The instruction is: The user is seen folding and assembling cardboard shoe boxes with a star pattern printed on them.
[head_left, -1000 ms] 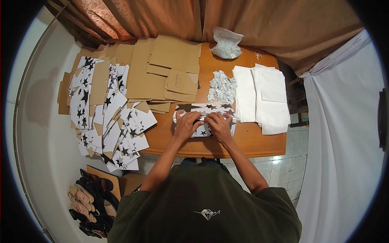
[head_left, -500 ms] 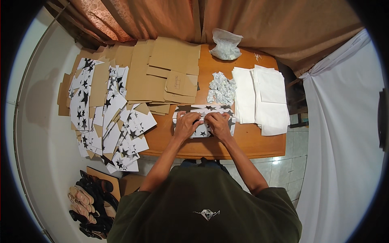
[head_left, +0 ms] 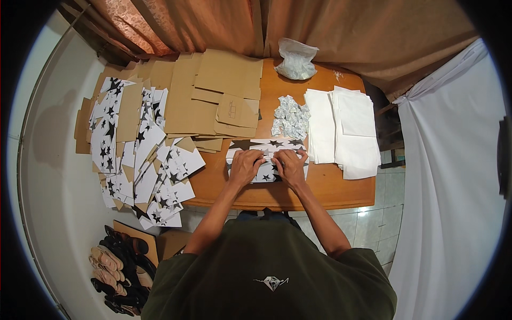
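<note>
A white cardboard box [head_left: 266, 177] patterned with black stars lies at the table's front edge, in front of my body. My left hand [head_left: 246, 165] rests on its left half with bent fingers, the tips pressing along the middle of its top. On the right half, my right hand [head_left: 290, 166] curls its fingers and thumb over the same part. Both hands grip the box at a seam or flap, and only a small gap separates their fingertips. The fingers partly hide what they pinch there. Just beyond the box is a heap of small white-and-grey sachets [head_left: 290, 117].
Stacked white sheets [head_left: 354, 138] lie to the right. Flat brown cardboard pieces [head_left: 226, 69] cover the back left, beside a loose pile of star-printed card pieces [head_left: 109, 128]. A clear plastic bag [head_left: 296, 61] stands at the back. Shoes [head_left: 114, 266] sit on the floor at lower left.
The right hand's fingers have shifted slightly and bent more over the box top. The left hand stays at nearly the same place. The box has hardly moved.
</note>
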Action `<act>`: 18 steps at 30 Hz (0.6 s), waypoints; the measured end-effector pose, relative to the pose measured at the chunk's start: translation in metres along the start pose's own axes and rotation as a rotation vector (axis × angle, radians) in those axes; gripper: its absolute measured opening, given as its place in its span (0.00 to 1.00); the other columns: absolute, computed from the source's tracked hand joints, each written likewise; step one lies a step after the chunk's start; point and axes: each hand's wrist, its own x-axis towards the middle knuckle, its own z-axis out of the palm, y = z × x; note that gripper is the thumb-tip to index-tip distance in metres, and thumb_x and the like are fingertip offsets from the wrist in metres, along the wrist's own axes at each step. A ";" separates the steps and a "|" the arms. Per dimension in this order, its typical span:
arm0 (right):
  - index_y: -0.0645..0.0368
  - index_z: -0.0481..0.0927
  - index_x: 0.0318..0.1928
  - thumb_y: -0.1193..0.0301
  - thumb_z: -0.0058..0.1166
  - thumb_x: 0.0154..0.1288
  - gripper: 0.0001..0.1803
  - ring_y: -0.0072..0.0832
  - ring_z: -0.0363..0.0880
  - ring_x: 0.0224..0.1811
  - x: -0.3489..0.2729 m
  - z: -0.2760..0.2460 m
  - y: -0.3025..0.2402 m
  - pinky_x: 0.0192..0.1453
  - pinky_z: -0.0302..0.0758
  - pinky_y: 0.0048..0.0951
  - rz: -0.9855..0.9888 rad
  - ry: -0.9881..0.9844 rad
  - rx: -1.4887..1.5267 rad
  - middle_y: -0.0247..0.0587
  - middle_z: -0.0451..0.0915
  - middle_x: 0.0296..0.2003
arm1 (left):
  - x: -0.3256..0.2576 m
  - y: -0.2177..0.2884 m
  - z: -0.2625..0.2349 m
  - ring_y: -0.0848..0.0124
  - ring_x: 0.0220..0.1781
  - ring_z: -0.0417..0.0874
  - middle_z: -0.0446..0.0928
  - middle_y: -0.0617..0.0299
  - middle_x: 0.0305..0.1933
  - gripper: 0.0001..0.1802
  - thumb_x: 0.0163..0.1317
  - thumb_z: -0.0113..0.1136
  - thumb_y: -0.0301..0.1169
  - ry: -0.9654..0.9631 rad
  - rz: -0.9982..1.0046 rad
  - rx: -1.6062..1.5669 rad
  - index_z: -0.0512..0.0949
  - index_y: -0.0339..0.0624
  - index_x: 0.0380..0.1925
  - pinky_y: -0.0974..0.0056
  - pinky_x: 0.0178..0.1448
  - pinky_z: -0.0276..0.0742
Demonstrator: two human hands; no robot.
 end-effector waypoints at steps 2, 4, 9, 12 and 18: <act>0.51 0.82 0.39 0.65 0.63 0.67 0.06 0.28 0.80 0.48 0.001 -0.002 0.001 0.63 0.56 0.51 -0.009 0.006 -0.001 0.28 0.82 0.38 | 0.001 -0.002 0.001 0.60 0.44 0.83 0.85 0.61 0.38 0.12 0.63 0.67 0.32 -0.026 0.029 0.071 0.83 0.40 0.44 0.55 0.56 0.68; 0.51 0.82 0.39 0.65 0.64 0.66 0.06 0.28 0.79 0.47 0.001 -0.007 0.003 0.62 0.57 0.50 -0.097 0.007 0.074 0.29 0.81 0.38 | -0.002 -0.002 0.001 0.59 0.44 0.83 0.85 0.61 0.38 0.12 0.63 0.67 0.32 -0.007 0.067 0.102 0.83 0.40 0.44 0.55 0.56 0.68; 0.50 0.82 0.41 0.65 0.66 0.64 0.08 0.28 0.79 0.48 -0.010 -0.012 0.004 0.60 0.58 0.50 -0.156 -0.054 -0.038 0.29 0.82 0.41 | -0.014 0.008 0.005 0.66 0.46 0.83 0.83 0.63 0.39 0.08 0.63 0.68 0.32 0.142 0.225 0.193 0.80 0.42 0.37 0.53 0.59 0.66; 0.50 0.82 0.43 0.65 0.66 0.63 0.10 0.28 0.79 0.51 -0.020 -0.008 0.002 0.60 0.58 0.50 -0.175 -0.007 -0.097 0.30 0.83 0.44 | -0.020 0.008 0.003 0.69 0.49 0.83 0.84 0.66 0.44 0.07 0.63 0.68 0.32 0.080 0.241 0.240 0.81 0.44 0.38 0.52 0.60 0.64; 0.50 0.82 0.44 0.68 0.64 0.62 0.10 0.28 0.79 0.57 -0.046 0.016 0.007 0.60 0.58 0.49 -0.230 0.009 -0.151 0.29 0.83 0.49 | -0.047 -0.012 0.021 0.70 0.50 0.84 0.85 0.67 0.48 0.07 0.62 0.68 0.30 0.072 0.264 0.261 0.81 0.44 0.38 0.51 0.61 0.63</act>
